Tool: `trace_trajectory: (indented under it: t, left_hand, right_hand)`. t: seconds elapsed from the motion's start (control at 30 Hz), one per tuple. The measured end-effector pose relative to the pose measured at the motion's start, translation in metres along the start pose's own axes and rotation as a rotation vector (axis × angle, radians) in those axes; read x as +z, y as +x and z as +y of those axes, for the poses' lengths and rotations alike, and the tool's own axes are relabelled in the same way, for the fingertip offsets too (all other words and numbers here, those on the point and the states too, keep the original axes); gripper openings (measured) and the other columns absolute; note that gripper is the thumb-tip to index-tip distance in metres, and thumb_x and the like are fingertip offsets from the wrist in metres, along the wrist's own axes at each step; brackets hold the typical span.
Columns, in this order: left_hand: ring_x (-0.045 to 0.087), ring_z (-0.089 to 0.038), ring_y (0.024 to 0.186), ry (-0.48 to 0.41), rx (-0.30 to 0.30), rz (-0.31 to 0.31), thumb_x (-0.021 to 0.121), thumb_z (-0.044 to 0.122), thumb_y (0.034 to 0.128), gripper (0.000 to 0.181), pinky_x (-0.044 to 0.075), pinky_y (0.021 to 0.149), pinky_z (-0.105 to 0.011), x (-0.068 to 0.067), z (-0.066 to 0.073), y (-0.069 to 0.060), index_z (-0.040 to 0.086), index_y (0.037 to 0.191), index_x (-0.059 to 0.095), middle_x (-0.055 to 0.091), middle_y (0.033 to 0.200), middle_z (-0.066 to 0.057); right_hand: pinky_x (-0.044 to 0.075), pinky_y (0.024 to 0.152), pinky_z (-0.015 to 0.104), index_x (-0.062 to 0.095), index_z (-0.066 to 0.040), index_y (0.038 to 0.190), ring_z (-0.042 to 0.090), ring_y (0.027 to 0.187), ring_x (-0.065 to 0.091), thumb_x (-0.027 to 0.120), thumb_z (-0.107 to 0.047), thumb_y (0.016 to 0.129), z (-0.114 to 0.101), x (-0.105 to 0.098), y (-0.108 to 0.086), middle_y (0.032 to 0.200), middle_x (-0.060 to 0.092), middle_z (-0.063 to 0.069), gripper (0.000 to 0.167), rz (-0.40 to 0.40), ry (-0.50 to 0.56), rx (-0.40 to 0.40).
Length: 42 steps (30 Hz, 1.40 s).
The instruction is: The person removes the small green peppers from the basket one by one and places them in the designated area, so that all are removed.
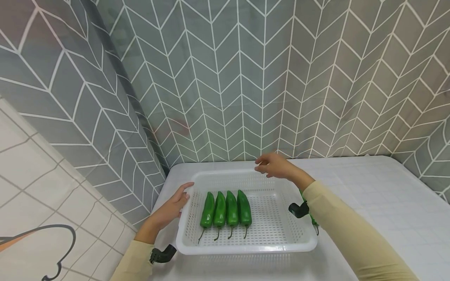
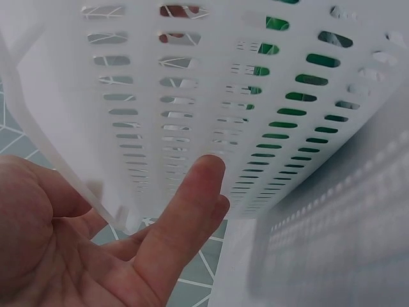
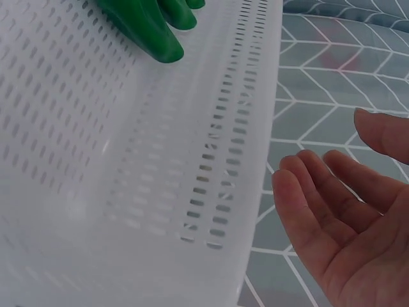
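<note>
A white perforated basket (image 1: 246, 249) holds several long green peppers (image 1: 232, 208) side by side, stems toward the front. My left hand (image 1: 168, 210) grips its left rim; in the left wrist view, fingers of that hand (image 2: 96, 249) lie against the basket's outer wall (image 2: 147, 83), with the thumb at the rim. Over the back right rim, my right hand (image 1: 275, 166) hovers with relaxed, slightly bent fingers. The right wrist view shows this hand (image 3: 370, 246) empty and apart from the basket (image 3: 259, 179), and pepper tips (image 3: 150, 32) inside.
Just right of the basket, more green (image 1: 314, 221) with a stem shows, partly hidden by the right sleeve. The basket stands on a white table (image 1: 369, 195). Grey patterned curtains (image 1: 263, 78) hang behind and at left, beside a white tiled surface (image 1: 35, 175).
</note>
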<state>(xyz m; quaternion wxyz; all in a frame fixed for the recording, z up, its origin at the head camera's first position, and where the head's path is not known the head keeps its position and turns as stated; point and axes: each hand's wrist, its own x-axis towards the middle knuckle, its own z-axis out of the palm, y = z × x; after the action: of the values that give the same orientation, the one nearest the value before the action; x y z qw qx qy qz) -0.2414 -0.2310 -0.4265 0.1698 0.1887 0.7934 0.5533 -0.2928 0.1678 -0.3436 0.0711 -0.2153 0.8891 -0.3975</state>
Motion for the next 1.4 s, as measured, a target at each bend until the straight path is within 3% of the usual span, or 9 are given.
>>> trace_trajectory:
  t: [0.3,0.67,1.0,1.4]
  left_hand:
    - [0.058,-0.038,0.121,0.008,0.000,0.006,0.032,0.031,0.1133,0.053,0.058,0.085,-0.047,-0.001,0.000,0.000,0.021,0.161,0.012,0.037,0.149,-0.028]
    - [0.058,-0.039,0.122,-0.003,0.008,-0.011,0.032,0.032,0.1134,0.053,0.058,0.084,-0.046,-0.001,-0.002,0.000,0.020,0.161,0.011,0.036,0.149,-0.028]
    - [0.059,-0.037,0.120,-0.012,0.002,-0.012,0.032,0.031,0.1134,0.053,0.058,0.083,-0.045,-0.001,-0.002,0.000,0.020,0.161,0.012,0.036,0.148,-0.028]
    - [0.059,-0.038,0.120,-0.007,0.007,-0.006,0.033,0.033,0.1130,0.053,0.058,0.084,-0.046,-0.001,-0.002,0.000,0.021,0.161,0.013,0.037,0.149,-0.028]
  right_hand:
    - [0.059,0.082,0.044,0.057,0.013,0.128,0.040,0.104,0.067,0.064,-0.013,0.100,0.001,0.012,0.007,0.111,0.069,0.021,0.040,-0.060,0.049,0.047]
    - [0.059,0.080,0.041,0.059,0.011,0.129,0.029,0.097,0.069,0.066,-0.015,0.098,0.000,0.030,0.012,0.108,0.070,0.016,0.041,-0.118,-0.012,0.131]
    - [0.059,0.076,0.038,0.060,0.012,0.128,0.035,0.094,0.070,0.067,-0.012,0.098,0.003,0.045,0.017,0.105,0.072,0.021,0.039,-0.188,-0.061,0.128]
    - [0.059,0.071,0.036,0.066,0.008,0.119,0.026,0.086,0.069,0.070,-0.011,0.095,0.004,0.064,0.022,0.093,0.070,0.010,0.031,-0.201,-0.121,0.185]
